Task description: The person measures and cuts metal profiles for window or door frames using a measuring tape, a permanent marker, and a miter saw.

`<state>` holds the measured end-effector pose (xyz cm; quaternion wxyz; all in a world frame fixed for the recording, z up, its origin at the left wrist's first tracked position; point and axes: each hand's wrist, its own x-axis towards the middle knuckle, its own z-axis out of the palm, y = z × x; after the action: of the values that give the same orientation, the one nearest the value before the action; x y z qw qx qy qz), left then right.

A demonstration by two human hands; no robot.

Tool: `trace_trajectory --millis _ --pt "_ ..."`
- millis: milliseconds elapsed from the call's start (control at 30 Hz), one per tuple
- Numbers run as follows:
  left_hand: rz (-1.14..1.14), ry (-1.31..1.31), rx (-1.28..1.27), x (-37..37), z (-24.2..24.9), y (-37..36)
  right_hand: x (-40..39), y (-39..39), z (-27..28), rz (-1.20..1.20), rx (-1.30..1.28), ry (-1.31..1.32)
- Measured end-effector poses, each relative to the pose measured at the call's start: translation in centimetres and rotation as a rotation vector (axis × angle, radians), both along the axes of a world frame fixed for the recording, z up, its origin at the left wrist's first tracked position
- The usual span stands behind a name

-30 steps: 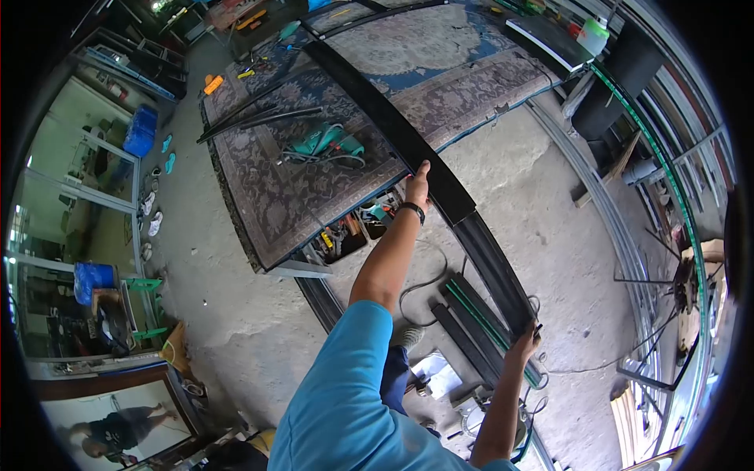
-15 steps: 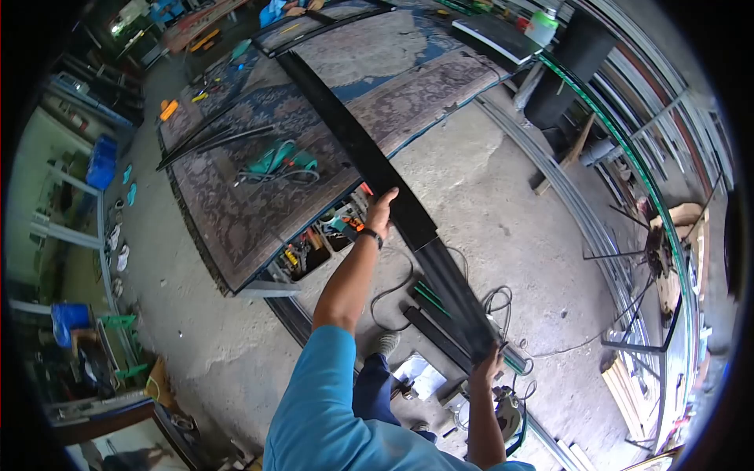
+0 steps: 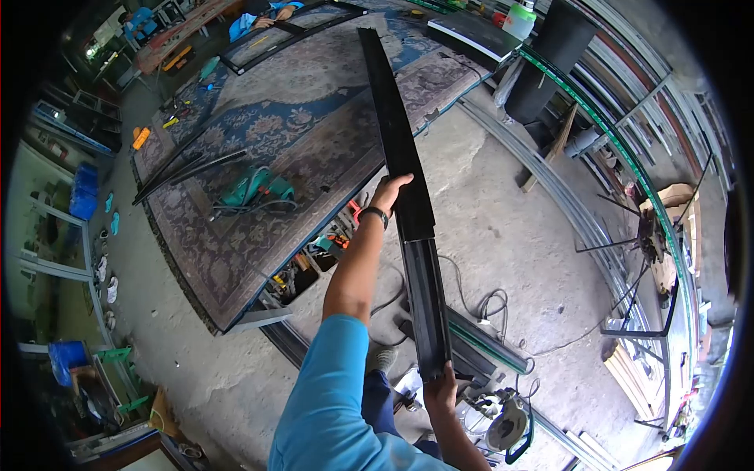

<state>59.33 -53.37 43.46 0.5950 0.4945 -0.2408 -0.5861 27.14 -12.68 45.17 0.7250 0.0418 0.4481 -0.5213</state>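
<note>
- Left hand (image 3: 389,193): we see it clasping the black profile (image 3: 402,141) near mid-length, by its left edge.
- Right hand (image 3: 441,390): we see it gripping the near end.

Markings: no text, label, brand, number or sign is legible. Landmark: carpet-covered table (image 3: 228,267). On it, teal corded power tool (image 3: 253,188): any lettering too small to read. Near its far right corner, green-and-white bottle (image 3: 519,20): same finding. Right of it, long green strip (image 3: 542,64): pale marks, not resolvable as characters.
</note>
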Motion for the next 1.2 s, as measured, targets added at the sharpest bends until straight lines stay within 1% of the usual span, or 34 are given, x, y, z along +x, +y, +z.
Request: trace_trajectory --millis 100,200,233,333,367,433,467,500,533,600,633,667,700,767,833,933,967,1000,1067,1100,1200 --pt "0.010 0.015 0.062 -1.3 -3.4 -5.7 0.4 -4.5 -1.6 -0.037 -0.055 0.029" --pt "0.114 -0.171 0.047 -2.5 -6.5 -10.0 2.2 -9.1 -1.7 -0.073 -0.093 -0.022" --pt "0.074 -0.175 0.045 -2.4 -5.4 -10.0 2.2 -10.0 -2.9 -0.066 -0.113 -0.051" --pt "0.101 -0.123 -0.023 -2.5 -2.7 -10.9 4.8 -14.5 -0.8 -0.058 -0.208 -0.039" --pt "0.147 -0.236 -0.053 -2.6 -2.8 -11.8 5.4 -16.0 0.0 -0.087 -0.168 -0.005" --pt "0.199 -0.326 -0.032 -3.2 -3.3 -14.1 4.7 -18.5 -2.3 -0.092 -0.185 -0.021" --pt "0.225 -0.369 -0.018 -3.6 -2.6 -14.3 4.5 -19.8 -2.6 -0.093 -0.191 -0.026" --pt "0.204 -0.333 -0.032 -4.2 -2.1 -14.2 4.3 -21.1 -2.7 -0.122 -0.163 0.009" --pt "0.090 -0.191 -0.094 -4.6 -0.8 -13.3 3.8 -22.3 -3.1 -0.138 -0.172 0.041" --pt "0.118 -0.218 -0.125 -6.3 -2.6 -13.8 2.4 -24.5 -4.2 -0.155 -0.197 0.093" --pt "0.120 -0.196 -0.151 -7.0 -2.8 -13.9 2.0 -24.9 -3.3 -0.136 -0.202 0.121" --pt "0.216 -0.254 -0.162 -8.1 -3.2 -14.5 1.8 -25.6 -3.0 -0.178 -0.217 0.148" --pt "0.227 -0.227 -0.163 -8.8 -3.7 -15.1 1.7 -26.1 -2.8 -0.202 -0.210 0.170" --pt "0.205 -0.194 -0.156 -9.5 -2.7 -15.1 0.9 -26.4 -2.7 -0.213 -0.209 0.199" --pt "0.138 -0.197 -0.153 -8.8 -1.7 -14.8 0.9 -26.5 -3.4 -0.192 -0.222 0.193" --pt "0.212 -0.229 -0.148 -8.1 -3.7 -16.3 3.5 -25.2 -3.2 -0.152 -0.212 0.075" --pt "0.186 -0.315 -0.140 -7.1 -4.2 -16.6 4.2 -24.8 -4.0 -0.128 -0.243 0.026" --pt "0.142 -0.308 -0.107 -6.6 -4.7 -16.4 4.6 -24.5 -4.4 -0.131 -0.240 0.020" --pt "0.051 -0.295 -0.047 -5.7 -2.9 -15.3 5.9 -25.0 -3.6 -0.144 -0.238 0.008" --pt "0.031 -0.288 -0.038 -5.7 -2.3 -14.6 6.1 -25.6 -2.8 -0.129 -0.252 0.051" --pt "0.296 -0.581 -0.013 -8.6 -3.6 -13.6 5.0 -28.0 -3.1 -0.070 -0.282 0.107"
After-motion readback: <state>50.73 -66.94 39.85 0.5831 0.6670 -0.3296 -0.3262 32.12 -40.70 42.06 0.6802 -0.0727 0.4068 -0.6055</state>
